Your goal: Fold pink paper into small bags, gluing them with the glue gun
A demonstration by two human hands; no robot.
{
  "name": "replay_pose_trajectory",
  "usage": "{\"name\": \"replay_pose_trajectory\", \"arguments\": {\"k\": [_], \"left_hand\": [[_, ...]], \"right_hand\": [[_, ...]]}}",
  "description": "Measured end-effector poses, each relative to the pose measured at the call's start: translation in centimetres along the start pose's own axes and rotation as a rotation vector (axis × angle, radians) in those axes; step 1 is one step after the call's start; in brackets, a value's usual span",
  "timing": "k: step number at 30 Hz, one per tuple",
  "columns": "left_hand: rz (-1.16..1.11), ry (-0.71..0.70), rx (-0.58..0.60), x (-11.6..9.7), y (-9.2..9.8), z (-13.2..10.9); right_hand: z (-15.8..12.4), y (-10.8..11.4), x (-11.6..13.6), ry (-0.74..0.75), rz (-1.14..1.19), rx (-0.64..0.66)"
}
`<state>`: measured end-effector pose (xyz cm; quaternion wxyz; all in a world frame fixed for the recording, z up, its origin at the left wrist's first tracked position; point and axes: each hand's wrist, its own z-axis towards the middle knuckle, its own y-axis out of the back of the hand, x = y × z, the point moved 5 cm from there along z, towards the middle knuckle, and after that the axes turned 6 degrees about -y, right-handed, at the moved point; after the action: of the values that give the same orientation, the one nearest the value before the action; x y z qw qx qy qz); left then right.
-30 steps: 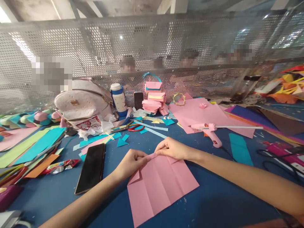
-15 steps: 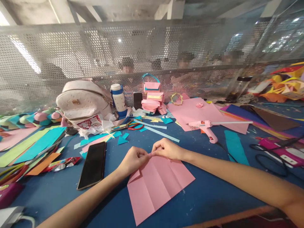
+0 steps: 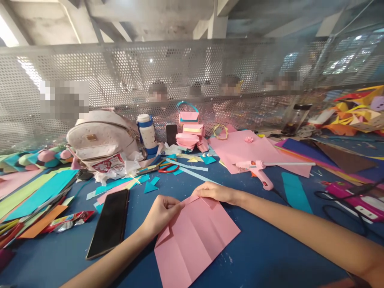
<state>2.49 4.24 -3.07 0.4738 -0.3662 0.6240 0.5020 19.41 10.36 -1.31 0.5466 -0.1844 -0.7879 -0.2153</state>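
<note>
A creased sheet of pink paper (image 3: 195, 240) lies tilted on the blue table in front of me, its far edge folded over in a narrow flap. My left hand (image 3: 162, 212) pinches that edge near the left corner, thumb against fingers. Farther right along the same edge, my right hand (image 3: 213, 192) grips the paper with its fingers curled over the fold. Vertical crease lines run down the sheet. A black smartphone (image 3: 108, 224) rests left of my left hand. Beyond my right hand lies a pink glue gun (image 3: 259, 172) on its side.
Folded pink paper bags (image 3: 190, 130), a white bottle (image 3: 147, 134) and a white backpack (image 3: 102, 140) stand along the perforated metal screen. Scissors (image 3: 168, 166) and blue scraps lie before them. A magenta power strip (image 3: 357, 200) with black cable is at right. Blurred people sit behind the screen.
My hands have moved apart along the folded edge, the left one toward the left corner. The view has tilted up slightly, and the paper sits a little lower and further left.
</note>
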Motion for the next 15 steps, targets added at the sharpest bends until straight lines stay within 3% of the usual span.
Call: {"name": "replay_pose_trajectory", "arguments": {"k": [4,11,15], "left_hand": [[0.008,0.01,-0.003,0.24,0.1,0.19],[0.057,0.007,-0.004,0.12,0.13,-0.01],[0.054,0.022,-0.026,0.1,0.24,-0.17]], "right_hand": [[0.13,0.25,-0.18,0.069,-0.076,0.011],[0.52,-0.02,-0.37,0.106,-0.144,-0.083],[0.38,0.14,-0.17,0.116,-0.15,0.01]]}}
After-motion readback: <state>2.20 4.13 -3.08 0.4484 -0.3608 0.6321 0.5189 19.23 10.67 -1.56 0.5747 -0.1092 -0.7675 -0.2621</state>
